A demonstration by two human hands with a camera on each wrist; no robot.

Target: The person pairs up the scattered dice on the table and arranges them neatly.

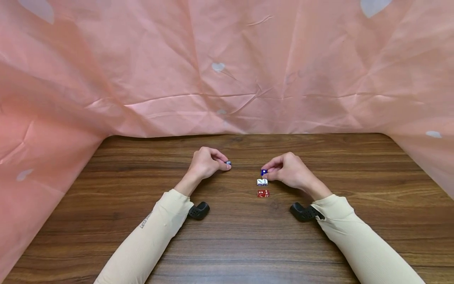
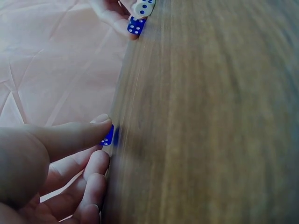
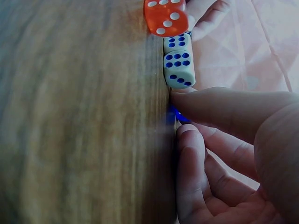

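Between thumb and fingertips, my left hand (image 1: 207, 165) pinches a blue die (image 1: 228, 162) with white pips. In the left wrist view, that die (image 2: 107, 136) is partly covered by the thumb, close to the tabletop. Farther right, my right hand (image 1: 291, 170) pinches another blue die (image 1: 264, 172), mostly hidden by thumb and fingers in the right wrist view. Just in front of it, two white dice (image 1: 262, 182) with blue pips stand side by side. Nearer the body is a pair of clear red dice (image 1: 263, 193), also side by side.
All of this is on a brown wood-grain table (image 1: 227, 244). A pink cloth (image 1: 227, 79) with pale hearts hangs around the back and sides. Black wrist mounts (image 1: 199, 211) jut from both cream sleeves (image 1: 149, 232).
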